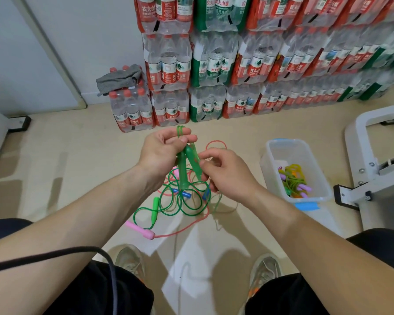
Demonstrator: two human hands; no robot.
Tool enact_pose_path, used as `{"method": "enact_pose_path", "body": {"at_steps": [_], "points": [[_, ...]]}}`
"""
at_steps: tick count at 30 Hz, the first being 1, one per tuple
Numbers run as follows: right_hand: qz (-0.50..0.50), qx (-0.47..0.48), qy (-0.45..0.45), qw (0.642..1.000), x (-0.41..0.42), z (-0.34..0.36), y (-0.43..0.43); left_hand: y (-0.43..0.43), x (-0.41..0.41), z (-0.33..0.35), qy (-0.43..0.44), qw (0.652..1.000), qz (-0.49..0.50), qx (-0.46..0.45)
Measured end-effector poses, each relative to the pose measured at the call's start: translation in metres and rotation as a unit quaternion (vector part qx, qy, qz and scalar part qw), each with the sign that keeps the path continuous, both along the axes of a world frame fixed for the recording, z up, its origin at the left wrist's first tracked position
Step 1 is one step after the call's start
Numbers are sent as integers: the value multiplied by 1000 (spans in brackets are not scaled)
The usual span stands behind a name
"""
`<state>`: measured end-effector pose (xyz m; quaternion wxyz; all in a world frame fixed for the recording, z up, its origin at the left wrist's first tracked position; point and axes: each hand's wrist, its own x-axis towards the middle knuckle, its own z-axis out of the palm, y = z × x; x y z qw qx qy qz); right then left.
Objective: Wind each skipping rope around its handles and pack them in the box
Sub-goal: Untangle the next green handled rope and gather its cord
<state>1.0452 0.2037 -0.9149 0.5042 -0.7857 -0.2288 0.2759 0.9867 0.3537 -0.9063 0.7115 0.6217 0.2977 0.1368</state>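
The left hand point(159, 153) grips the two green handles point(182, 169) upright above the floor point(77, 155), with turns of green rope point(180, 133) looped over its fingertips. The right hand point(228, 173), fingers curled, pinches at the right one of the pair. Below, the rest of that rope lies in loose coils, tangled with a pink-handled rope point(141, 230) and blue handles point(187, 195) — to the right stands the clear box point(323, 192) holding wound ropes point(293, 180), with packs of bottled water point(214, 64) stacked behind.

Two green handles point(183, 169) side by side, raised above loose green and pink ropes point(187, 205) tangled on the floor point(77, 169). Open clear box point(280, 155), right, holds wound ropes point(296, 183).
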Motion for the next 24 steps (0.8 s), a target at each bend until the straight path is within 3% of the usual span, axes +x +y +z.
{"method": "enact_pose_path", "body": {"at_steps": [12, 17, 24], "points": [[29, 97, 165, 981, -36, -2, 11, -21, 2, -11, -25, 995, 91, -19], [45, -7, -23, 999, -41, -18, 11, -27, 5, -10, -18, 990, 108, -85], [66, -125, -249, 958, -38, -12, 7, -29, 3, -10, -18, 992, 90, -88]]}}
